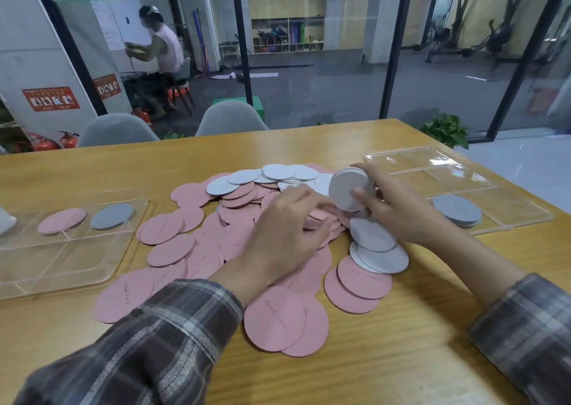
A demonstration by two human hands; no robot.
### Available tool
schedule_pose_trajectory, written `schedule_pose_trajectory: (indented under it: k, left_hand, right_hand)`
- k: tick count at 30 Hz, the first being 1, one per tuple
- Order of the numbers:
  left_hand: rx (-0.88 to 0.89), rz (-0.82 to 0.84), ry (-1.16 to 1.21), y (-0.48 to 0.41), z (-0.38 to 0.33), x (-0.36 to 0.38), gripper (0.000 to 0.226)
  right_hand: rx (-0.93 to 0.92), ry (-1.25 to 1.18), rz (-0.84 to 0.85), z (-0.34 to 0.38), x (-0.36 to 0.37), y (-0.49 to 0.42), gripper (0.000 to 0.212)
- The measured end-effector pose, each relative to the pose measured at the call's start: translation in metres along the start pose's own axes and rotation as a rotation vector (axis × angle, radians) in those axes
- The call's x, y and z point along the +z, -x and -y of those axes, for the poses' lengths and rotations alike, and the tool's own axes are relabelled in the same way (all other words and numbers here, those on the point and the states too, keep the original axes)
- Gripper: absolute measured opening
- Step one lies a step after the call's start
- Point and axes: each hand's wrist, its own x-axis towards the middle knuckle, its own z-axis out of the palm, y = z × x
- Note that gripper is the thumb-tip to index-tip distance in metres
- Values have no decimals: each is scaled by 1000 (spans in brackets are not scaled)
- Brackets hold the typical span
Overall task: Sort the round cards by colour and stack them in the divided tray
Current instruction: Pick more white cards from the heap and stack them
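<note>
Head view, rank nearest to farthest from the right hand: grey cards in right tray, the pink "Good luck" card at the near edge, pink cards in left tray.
From the right hand:
1. Grey cards in the right tray, just right of the hand.
2. Pink "Good luck" card, nearer the person, to the hand's left.
3. Pink cards in the left tray, far left.

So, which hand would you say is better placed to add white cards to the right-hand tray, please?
Right: the right hand has its grip on a stack of white round cards beside the clear plastic divided tray; the left hand is over the pink round cards.
</note>
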Motion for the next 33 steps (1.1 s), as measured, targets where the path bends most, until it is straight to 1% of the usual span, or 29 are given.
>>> schedule_pose_trajectory:
  k: [2, 4, 5, 7, 9, 13, 15, 17, 20, 22, 24, 26, 28, 30, 33]
  left_hand:
    - [101, 187, 41, 3, -9, 1, 29]
    - [173, 374, -79, 6, -15, 4, 39]
    - [177, 442, -146, 7, -17, 5, 41]
    - [148, 504, -173, 7, -20, 3, 41]
    - [123, 514, -127, 6, -21, 0, 39]
    - [76, 504, -33, 4, -21, -6, 30]
    - [45, 488, 45, 3, -19, -4, 29]
    - [-32, 430, 145, 3, -17, -1, 33]
    - [-142, 384, 227, 5, -18, 3, 24]
    - [-208, 386, 305, 6, -20, 3, 21]
    - [-273, 375, 395, 5, -22, 0, 22]
    - [-299, 346, 436, 5, -22, -3, 28]
    - [-322, 291, 472, 5, -24, -6, 30]
    - [-359, 213, 492, 4, -24, -9, 26]
    - [-448, 77, 527, 1, -21, -12, 22]
  right_hand:
    - [21, -55, -18, -3, -1, -1, 38]
    - [39, -67, -35, -5, -2, -2, 37]
    - [49, -63, -41, -6, -2, -3, 36]
    - [65, -54, -48, -6, -3, -3, 35]
    - [64, -55, -57, -6, -4, -3, 35]
    - [50, -57, -65, -5, -3, -1, 35]
    - [47, -46, -68, -4, -3, 0, 36]
    - [59, -43, -69, -3, -3, 0, 39]
    - [82, -57, -67, 0, -5, 1, 50]
    - [76, -67, -62, 3, -5, 2, 52]
    - [63, -65, -67, 4, -6, 3, 49]
    - [47, -48, -80, 4, -6, 3, 46]
    - [37, -47, -79, 4, -7, 3, 45]
    - [35, -92, -68, 7, -8, 4, 46]
    - [21, -171, -47, 13, -10, 6, 41]
